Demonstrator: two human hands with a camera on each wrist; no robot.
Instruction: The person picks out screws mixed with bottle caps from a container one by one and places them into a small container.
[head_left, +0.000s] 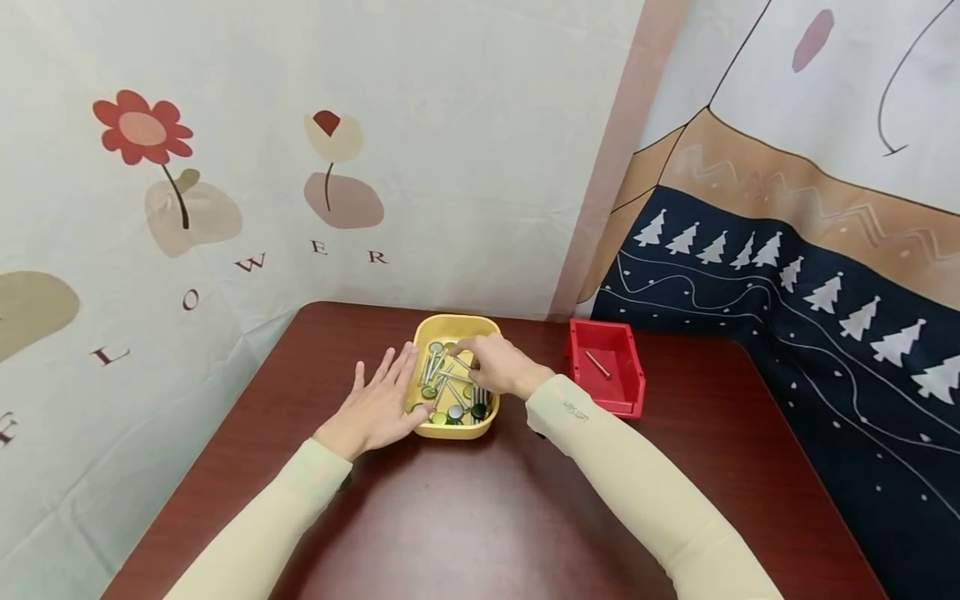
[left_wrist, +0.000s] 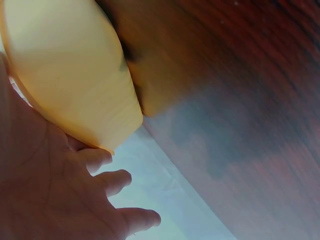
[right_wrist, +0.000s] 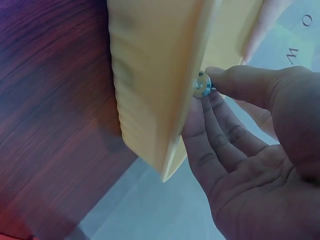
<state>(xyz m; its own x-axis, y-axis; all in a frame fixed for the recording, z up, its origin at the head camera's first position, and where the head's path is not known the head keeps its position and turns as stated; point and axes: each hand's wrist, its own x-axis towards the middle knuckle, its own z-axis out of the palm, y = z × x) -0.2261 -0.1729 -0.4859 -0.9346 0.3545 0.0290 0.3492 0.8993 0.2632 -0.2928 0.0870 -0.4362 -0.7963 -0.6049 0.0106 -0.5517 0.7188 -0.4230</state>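
Note:
A yellow plastic tub [head_left: 457,432] sits on the table, with several metal bolts [head_left: 446,372] with round, flat heads lying loose in it. My left hand [head_left: 381,408] rests against the tub's left side, fingers straight and spread, thumb over the near rim. In the left wrist view those fingers lie along the tub's outer wall [left_wrist: 75,75]. Over the tub's right part, my right hand [head_left: 498,364] reaches in with bent fingers. In the right wrist view, its thumb and fingertips pinch a bolt by its shiny round head [right_wrist: 202,85]; the shank is mostly hidden.
To the right of the tub stands a red open bin [head_left: 637,379] with a single bolt [head_left: 597,364] lying inside. Both stand toward the far edge of the dark red-brown table [head_left: 442,517]. A printed cloth [head_left: 480,150] hangs behind the table and along its right side.

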